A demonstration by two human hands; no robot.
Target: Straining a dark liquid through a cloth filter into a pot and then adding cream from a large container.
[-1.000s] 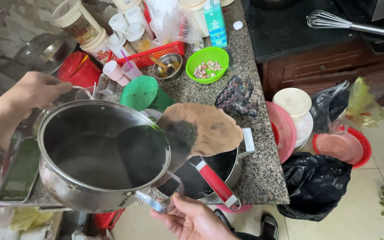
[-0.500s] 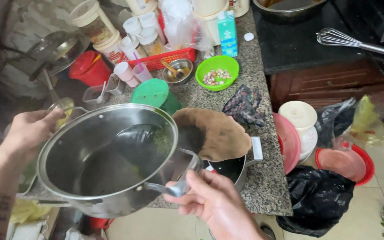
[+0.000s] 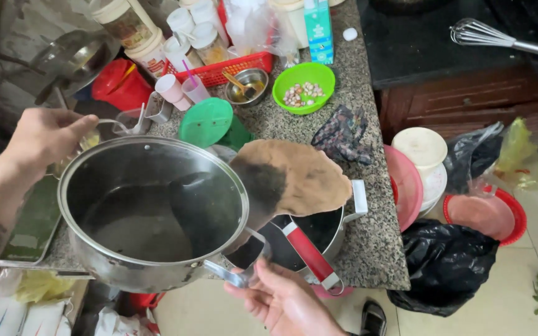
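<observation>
Speckled granite surface [image 3: 368,205] carries the work. Large round stainless-steel pot [image 3: 151,211], dark liquid inside, is held above it by both loop handles. Left hand [image 3: 45,134] is curled closed on the far handle; right hand [image 3: 284,298] grips the near handle, fingers wrapped under it. Just beyond the right hand sits a smaller steel pan with a red handle [image 3: 309,249], bearing a scorched brown flatbread [image 3: 297,180]. Further off, a green plastic bowl of nuts [image 3: 303,87]. Judgement: carrying step; level, steady grip required.

A tall teal-and-white carton [image 3: 319,28] stands far on the table; a labelled jar [image 3: 126,18] with a pale lid stands far left.
</observation>
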